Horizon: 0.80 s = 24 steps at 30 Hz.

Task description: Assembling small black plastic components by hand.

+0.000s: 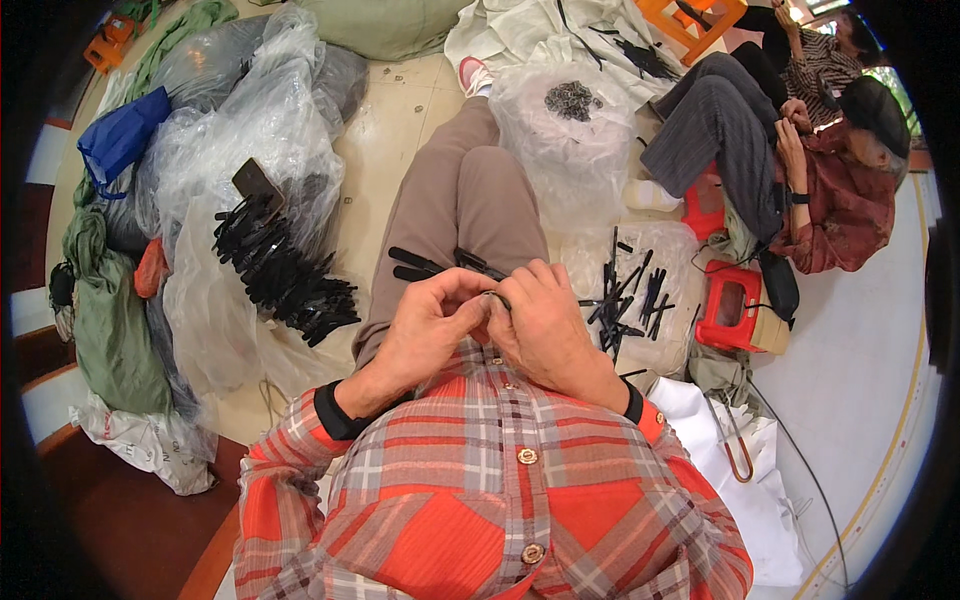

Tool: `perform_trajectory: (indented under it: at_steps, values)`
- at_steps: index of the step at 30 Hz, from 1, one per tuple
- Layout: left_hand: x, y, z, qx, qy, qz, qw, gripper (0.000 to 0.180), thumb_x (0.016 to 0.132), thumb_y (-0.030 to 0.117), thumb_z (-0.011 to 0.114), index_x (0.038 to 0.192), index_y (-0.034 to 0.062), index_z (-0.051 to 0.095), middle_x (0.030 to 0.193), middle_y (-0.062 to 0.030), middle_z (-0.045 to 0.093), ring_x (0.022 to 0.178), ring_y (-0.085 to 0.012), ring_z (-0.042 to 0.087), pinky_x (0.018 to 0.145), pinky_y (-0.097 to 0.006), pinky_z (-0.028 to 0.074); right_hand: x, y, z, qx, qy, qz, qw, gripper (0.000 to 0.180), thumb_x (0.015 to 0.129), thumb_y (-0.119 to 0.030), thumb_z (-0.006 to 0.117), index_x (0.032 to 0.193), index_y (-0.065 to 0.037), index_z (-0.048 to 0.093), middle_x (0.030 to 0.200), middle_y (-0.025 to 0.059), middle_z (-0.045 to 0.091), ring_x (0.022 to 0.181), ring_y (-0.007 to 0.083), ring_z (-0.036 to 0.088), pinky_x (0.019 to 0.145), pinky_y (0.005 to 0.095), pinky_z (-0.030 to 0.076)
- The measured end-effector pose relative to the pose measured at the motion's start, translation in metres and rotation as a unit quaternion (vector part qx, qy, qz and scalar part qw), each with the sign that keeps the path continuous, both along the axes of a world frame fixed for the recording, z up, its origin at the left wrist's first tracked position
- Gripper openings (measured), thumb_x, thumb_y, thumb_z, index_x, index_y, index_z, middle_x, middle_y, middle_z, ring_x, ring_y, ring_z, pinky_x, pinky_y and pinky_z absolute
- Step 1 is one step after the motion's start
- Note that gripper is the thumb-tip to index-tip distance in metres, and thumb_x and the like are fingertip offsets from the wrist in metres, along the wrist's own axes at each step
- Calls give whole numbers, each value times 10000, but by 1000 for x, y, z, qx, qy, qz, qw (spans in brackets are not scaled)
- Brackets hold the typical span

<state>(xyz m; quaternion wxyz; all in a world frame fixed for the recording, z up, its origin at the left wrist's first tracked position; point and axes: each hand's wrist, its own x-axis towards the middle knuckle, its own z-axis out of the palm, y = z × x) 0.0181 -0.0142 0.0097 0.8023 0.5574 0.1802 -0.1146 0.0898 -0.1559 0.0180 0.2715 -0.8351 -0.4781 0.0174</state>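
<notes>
My left hand (425,325) and my right hand (545,320) meet in front of my chest, fingers pinched together on a small dark metal ring (492,297) between them. Two black plastic strips (430,266) lie across my lap just beyond the fingers. A neat stack of similar black plastic pieces (285,275) lies on clear plastic sheeting to my left. Loose black strips (625,290) lie scattered on a clear bag to my right. How the ring and any piece join is hidden by my fingers.
A clear bag of small dark metal rings (572,100) sits past my knees. Two people (800,150) sit on low stools at the right. A red stool (735,310), a blue bag (120,135), green cloth bundles (110,310) and a phone (258,185) surround me.
</notes>
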Motion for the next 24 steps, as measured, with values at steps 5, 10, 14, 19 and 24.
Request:
perform_trajectory:
  at_steps: [5, 10, 14, 19, 24]
  values:
    - [2, 0, 2, -12, -25, -17, 999, 187, 849, -17, 451, 999, -52, 556, 872, -58, 606, 769, -80, 563, 680, -213, 466, -5, 0, 3, 9, 9, -26, 1000, 128, 726, -135, 589, 755, -29, 524, 680, 97, 507, 688, 250, 483, 655, 365, 343]
    - [7, 2, 1, 7, -47, -42, 998, 191, 864, 18, 436, 993, -58, 555, 766, -67, 599, 620, -95, 565, 570, -225, 488, -7, 0, -12, 25, -7, -57, 998, 116, 727, -128, 587, 708, -28, 531, 623, 95, 512, 625, 255, 482, 632, 373, 341]
    - [3, -3, 9, -117, 29, -10, 993, 190, 858, 22, 465, 1006, -57, 554, 744, -80, 596, 592, -116, 581, 536, -246, 506, -13, -3, -3, 136, 197, -128, 962, 218, 822, -139, 509, 630, -36, 499, 586, 68, 483, 524, 160, 440, 520, 304, 329]
    - [7, -3, 11, -128, 71, 1, 989, 178, 850, 28, 496, 992, -63, 552, 738, -97, 597, 592, -138, 599, 537, -259, 523, -12, -10, -12, 222, 558, -192, 776, 351, 909, -197, 400, 584, -64, 379, 554, -50, 361, 508, 45, 324, 445, 229, 275]
    - [9, -1, 4, -161, 64, 10, 985, 135, 845, 38, 524, 957, -27, 560, 737, -83, 601, 593, -139, 603, 552, -262, 528, -8, -7, -5, 199, 571, -189, 773, 330, 914, -194, 395, 615, -56, 399, 554, -41, 376, 509, 48, 337, 454, 227, 289]
